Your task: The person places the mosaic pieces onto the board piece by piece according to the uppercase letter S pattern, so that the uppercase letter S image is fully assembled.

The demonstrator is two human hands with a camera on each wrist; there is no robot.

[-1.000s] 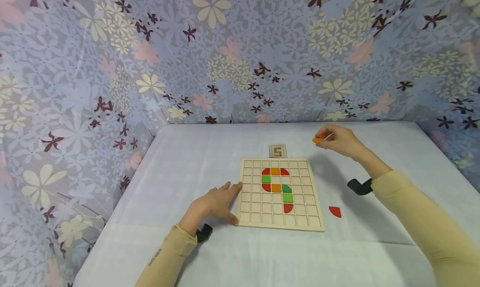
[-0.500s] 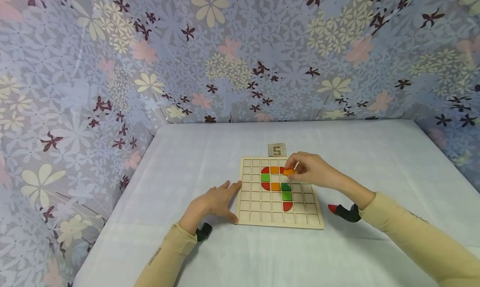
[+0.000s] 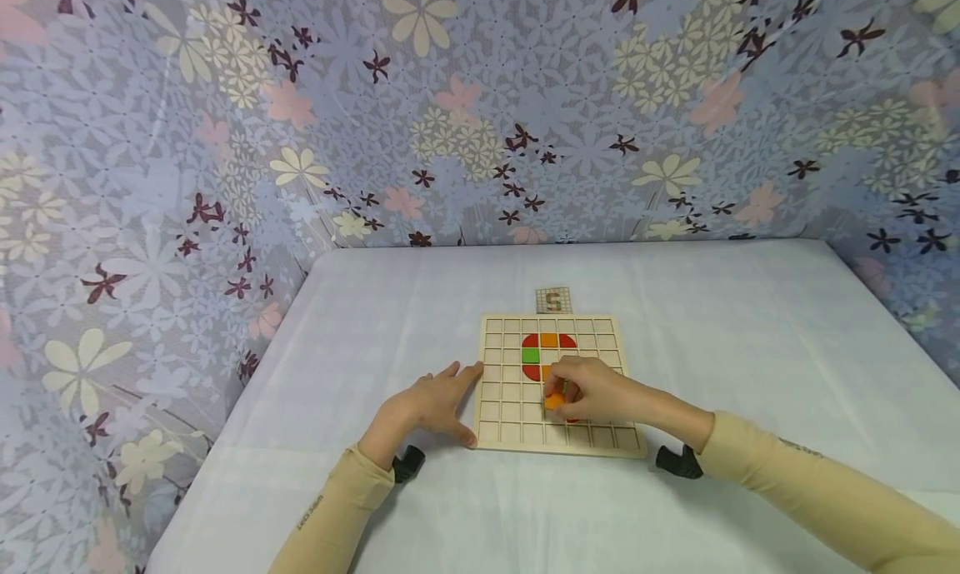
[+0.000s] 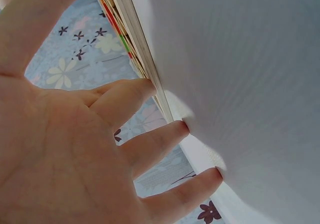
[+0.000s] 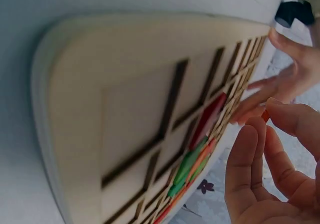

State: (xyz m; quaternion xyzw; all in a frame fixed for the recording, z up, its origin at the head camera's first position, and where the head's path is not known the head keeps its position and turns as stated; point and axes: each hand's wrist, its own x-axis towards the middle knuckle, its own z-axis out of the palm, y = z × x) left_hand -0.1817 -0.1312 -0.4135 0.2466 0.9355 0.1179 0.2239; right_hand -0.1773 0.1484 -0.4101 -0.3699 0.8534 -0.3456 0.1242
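Note:
A wooden grid board (image 3: pixel 502 435) lies on the white cloth, with red, orange and green tiles set in several of its squares. My right hand (image 3: pixel 596 391) pinches an orange tile (image 3: pixel 554 401) between thumb and fingers, over the lower middle squares and left of the lower red tile. Part of the tile pattern is hidden beneath this hand. In the right wrist view only a sliver of the held tile (image 5: pixel 265 116) shows. Spread and straight, the fingers of my left hand (image 3: pixel 427 409) touch the board's left edge; the left wrist view shows fingertips against the cloth.
Behind the board lies a small pattern card (image 3: pixel 553 300) with a coloured figure on a grid. A black wrist camera (image 3: pixel 678 462) sits under the right wrist, another (image 3: pixel 408 465) by the left. A floral fabric wall (image 3: pixel 480 124) rises behind the table.
My right hand has carried the orange tile from the right of the card, across the board's upper tiles, down to its lower middle squares. The left hand stays at the edge.

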